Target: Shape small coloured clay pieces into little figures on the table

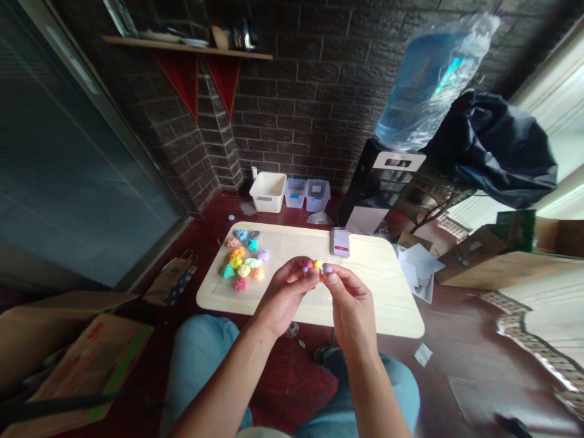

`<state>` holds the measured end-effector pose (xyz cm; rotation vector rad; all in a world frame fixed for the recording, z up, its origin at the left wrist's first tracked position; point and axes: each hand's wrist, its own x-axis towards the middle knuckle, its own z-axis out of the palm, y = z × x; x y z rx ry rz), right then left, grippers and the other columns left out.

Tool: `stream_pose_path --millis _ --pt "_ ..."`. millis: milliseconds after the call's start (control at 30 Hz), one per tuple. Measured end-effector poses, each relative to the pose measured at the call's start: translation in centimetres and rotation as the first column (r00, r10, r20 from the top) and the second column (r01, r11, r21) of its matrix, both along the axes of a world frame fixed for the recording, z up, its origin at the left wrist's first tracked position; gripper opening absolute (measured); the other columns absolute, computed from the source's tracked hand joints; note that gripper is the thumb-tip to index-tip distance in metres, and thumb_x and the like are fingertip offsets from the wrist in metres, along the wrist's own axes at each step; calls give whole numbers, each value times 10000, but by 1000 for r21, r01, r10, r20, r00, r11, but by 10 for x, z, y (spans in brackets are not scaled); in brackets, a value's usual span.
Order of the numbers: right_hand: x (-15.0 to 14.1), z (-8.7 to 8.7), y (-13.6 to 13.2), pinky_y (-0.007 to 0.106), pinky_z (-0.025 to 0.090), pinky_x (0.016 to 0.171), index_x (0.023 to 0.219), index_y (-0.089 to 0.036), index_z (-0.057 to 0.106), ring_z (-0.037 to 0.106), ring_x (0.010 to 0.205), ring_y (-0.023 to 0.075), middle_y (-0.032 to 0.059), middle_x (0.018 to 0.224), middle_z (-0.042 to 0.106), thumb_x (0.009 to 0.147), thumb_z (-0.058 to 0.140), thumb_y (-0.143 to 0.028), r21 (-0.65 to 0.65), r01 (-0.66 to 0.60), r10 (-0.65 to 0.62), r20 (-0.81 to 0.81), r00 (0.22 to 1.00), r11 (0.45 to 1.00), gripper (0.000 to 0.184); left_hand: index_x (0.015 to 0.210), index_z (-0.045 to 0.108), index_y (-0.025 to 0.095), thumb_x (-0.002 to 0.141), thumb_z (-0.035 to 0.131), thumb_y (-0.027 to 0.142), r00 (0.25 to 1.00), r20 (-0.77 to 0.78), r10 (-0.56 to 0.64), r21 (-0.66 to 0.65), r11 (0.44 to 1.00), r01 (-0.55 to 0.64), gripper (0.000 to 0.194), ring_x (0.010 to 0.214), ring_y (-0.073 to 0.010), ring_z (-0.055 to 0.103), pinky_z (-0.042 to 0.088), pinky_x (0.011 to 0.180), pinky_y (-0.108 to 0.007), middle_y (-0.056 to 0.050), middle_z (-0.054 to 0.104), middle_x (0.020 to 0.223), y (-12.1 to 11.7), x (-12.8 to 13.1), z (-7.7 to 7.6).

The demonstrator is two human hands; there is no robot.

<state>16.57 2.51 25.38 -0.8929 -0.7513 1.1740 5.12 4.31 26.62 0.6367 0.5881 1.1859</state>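
Both of my hands are raised over the near edge of a low pale table (383, 286). Between their fingertips is a small cluster of coloured balls (317, 264), with yellow, purple, red and orange showing. My left hand (289, 289) pinches it from the left. The thumb and fingers of my right hand (353, 298) close on its right side, by a purple ball. My fingers hide part of the cluster, so how the balls are joined cannot be seen. Left of my hands, several soft-looking coloured lumps (236, 262) lie grouped on a clear bubble-wrap sheet (283, 246).
A phone (341, 242) lies at the table's far edge. Behind the table stand a cream bin (268, 193) and two clear boxes (306, 193). A water dispenser (378, 182) is beyond, at right. Cardboard boxes (91, 365) stand at left, with more cardboard (493, 255) at right.
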Motion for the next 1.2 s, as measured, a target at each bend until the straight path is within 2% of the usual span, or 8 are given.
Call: stream_pose_path --millis 400,600,767,933,1200 --pt "-8 9 -9 340 467 867 868 -248 747 645 874 175 10 878 746 737 766 -305 35 -14 12 37 999 999 144 867 631 182 717 759 165 997 -61 49 106 993 -42 197 846 -89 554 416 807 -217 24 584 844 -12 -9 8" --pt "-4 9 -13 335 469 869 889 -254 749 645 890 180 15 896 742 744 760 -325 54 -23 18 94 995 998 162 881 633 188 725 755 172 995 -74 61 99 994 -53 198 877 -100 579 435 837 -230 18 609 870 -14 -10 9" --pt "4 11 -13 339 457 899 963 -259 747 639 928 183 26 946 738 760 744 -349 42 40 -46 153 987 998 222 909 644 195 714 770 205 996 -59 64 72 996 -60 232 854 -112 608 437 842 -251 12 632 874 -16 -10 11" --pt "4 19 -13 325 502 815 892 -249 757 658 860 177 19 900 743 735 769 -297 87 4 -19 164 986 996 165 902 650 190 704 776 204 994 -76 75 80 994 -68 235 847 -109 592 443 838 -250 5 636 884 -17 -9 13" --pt "3 23 -15 319 524 777 837 -243 755 675 787 167 9 826 752 706 794 -281 53 -12 5 125 992 998 142 905 645 188 708 769 179 993 -78 91 91 992 -84 233 838 -97 574 462 814 -230 11 611 874 -17 -7 12"
